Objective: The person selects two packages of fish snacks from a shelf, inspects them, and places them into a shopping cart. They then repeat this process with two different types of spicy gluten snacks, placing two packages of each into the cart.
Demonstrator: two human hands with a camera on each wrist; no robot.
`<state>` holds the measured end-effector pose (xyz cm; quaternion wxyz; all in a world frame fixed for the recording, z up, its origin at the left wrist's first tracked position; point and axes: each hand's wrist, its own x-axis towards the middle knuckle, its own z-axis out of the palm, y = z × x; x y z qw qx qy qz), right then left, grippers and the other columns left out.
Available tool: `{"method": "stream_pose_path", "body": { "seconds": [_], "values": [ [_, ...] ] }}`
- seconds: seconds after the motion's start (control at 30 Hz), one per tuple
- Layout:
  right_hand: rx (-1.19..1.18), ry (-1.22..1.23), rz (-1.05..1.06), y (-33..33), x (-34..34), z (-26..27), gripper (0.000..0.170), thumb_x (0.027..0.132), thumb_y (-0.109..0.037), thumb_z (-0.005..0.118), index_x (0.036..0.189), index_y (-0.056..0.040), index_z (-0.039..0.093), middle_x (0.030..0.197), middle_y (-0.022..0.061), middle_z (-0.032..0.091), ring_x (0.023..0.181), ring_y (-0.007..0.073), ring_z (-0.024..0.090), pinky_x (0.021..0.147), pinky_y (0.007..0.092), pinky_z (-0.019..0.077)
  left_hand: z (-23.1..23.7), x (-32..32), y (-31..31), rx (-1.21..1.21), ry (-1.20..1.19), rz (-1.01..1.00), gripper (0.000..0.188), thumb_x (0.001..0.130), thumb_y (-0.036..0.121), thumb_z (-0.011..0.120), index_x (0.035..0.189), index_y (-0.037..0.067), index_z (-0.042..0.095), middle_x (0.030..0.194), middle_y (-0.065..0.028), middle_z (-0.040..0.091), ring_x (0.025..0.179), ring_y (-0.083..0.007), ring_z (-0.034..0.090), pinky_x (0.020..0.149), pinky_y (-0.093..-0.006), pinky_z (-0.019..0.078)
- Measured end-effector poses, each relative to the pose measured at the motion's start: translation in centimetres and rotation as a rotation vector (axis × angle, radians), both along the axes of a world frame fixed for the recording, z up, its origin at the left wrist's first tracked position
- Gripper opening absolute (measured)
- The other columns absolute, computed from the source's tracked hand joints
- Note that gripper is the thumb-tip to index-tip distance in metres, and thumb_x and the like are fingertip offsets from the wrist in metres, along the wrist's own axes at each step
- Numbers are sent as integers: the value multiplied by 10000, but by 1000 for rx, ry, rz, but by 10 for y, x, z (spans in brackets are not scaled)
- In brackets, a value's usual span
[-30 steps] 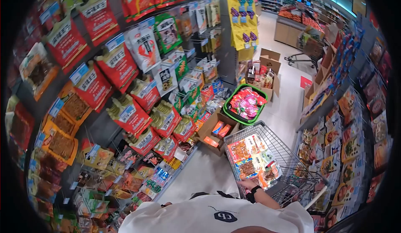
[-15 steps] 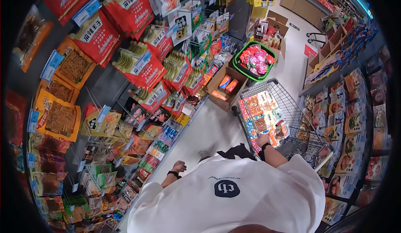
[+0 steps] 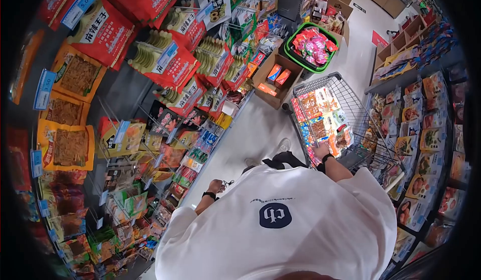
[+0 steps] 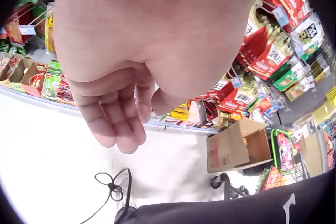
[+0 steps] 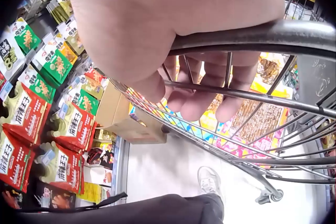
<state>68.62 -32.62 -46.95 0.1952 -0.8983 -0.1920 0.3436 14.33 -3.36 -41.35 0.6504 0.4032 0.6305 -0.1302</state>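
Observation:
My right hand (image 3: 321, 151) grips the side rim of a wire shopping cart (image 5: 252, 37), its fingers hooked over the thick grey bar and down among the wires in the right wrist view. Flat, colourful snack packs (image 3: 313, 104) lie in the cart just beyond this hand. My left hand (image 3: 215, 186) hangs at my left side by the shelf, holding nothing. In the left wrist view the left hand (image 4: 142, 61) shows its palm, the fingers loosely bent over the pale floor.
Hanging snack bags (image 3: 170, 69) fill the rack on my left. An opened cardboard box (image 3: 274, 79) and a green-rimmed basket (image 3: 289, 54) of pink packs stand ahead of the cart. Another rack of packs (image 3: 421, 144) runs along the right. My shoes (image 3: 283, 146) show on the floor.
The head view has tilted down and shifted, bringing my left hand and shoes into sight. My right hand remains at the cart's side. Boxes and basket appear higher in the view.

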Motion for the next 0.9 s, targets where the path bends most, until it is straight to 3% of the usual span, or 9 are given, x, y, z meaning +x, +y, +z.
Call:
{"method": "stream_pose_path", "body": {
  "seconds": [0.07, 0.13, 0.17, 0.23, 0.37, 0.5, 0.77, 0.9],
  "values": [
    [109, 86, -30, -5, 4, -11, 271, 830, -183, 661, 1051, -27, 654, 747, 137, 666, 556, 205, 628, 557, 358, 505, 9, 13, 0, -16, -18, -97, 156, 906, 175, 509, 950, 39, 570, 743, -97, 622, 555, -184, 592, 471, -325, 475],
    [86, 130, -61, 3, -2, 12, 280, 816, -184, 662, 1061, -49, 664, 794, 162, 682, 638, 247, 662, 626, 385, 524, 7, 23, 1, 42, 3, -213, 151, 901, 183, 513, 913, 44, 570, 734, -85, 613, 545, -177, 562, 499, -335, 481],
    [79, 56, -23, 6, -6, 20, 283, 806, -190, 665, 1058, -64, 671, 817, 176, 685, 699, 276, 670, 671, 403, 525, 5, 26, 3, 77, 3, -301, 197, 906, 203, 513, 979, 31, 575, 778, -102, 638, 604, -194, 605, 547, -349, 508],
    [0, -14, 32, 11, -8, 38, 286, 787, -214, 660, 1046, -95, 687, 886, 210, 682, 861, 355, 664, 777, 447, 517, 13, 43, 4, 90, 25, -233, 233, 909, 210, 510, 1031, 20, 566, 815, -122, 649, 645, -210, 626, 565, -353, 519],
    [32, -53, 3, 18, -13, 49, 284, 791, -224, 642, 1043, -101, 690, 912, 217, 677, 872, 369, 656, 790, 458, 514, 5, 58, 17, 45, -6, -95, 346, 922, 235, 503, 1174, -2, 519, 919, -166, 667, 746, -259, 669, 618, -368, 544],
    [-3, -43, 33, 20, -13, 57, 298, 857, -210, 598, 1066, -3, 646, 930, 267, 654, 908, 414, 633, 798, 476, 504, -4, 64, 25, 34, -41, -95, 337, 930, 237, 502, 1178, 9, 513, 922, -161, 665, 737, -268, 668, 616, -382, 542],
    [-106, -24, 6, 30, -18, 92, 301, 864, -206, 611, 1065, 17, 637, 966, 264, 651, 933, 412, 629, 818, 468, 501, 6, 79, 36, 44, -30, -155, 325, 932, 235, 497, 1178, 24, 520, 923, -154, 669, 722, -251, 669, 601, -369, 535],
    [-53, -25, 34, 21, -20, 72, 302, 861, -208, 607, 1058, 20, 632, 969, 265, 648, 935, 412, 625, 828, 463, 497, 3, 76, 33, 65, -17, -171, 322, 938, 230, 493, 1183, 23, 524, 922, -155, 672, 730, -255, 673, 602, -368, 539]
  ]
}}
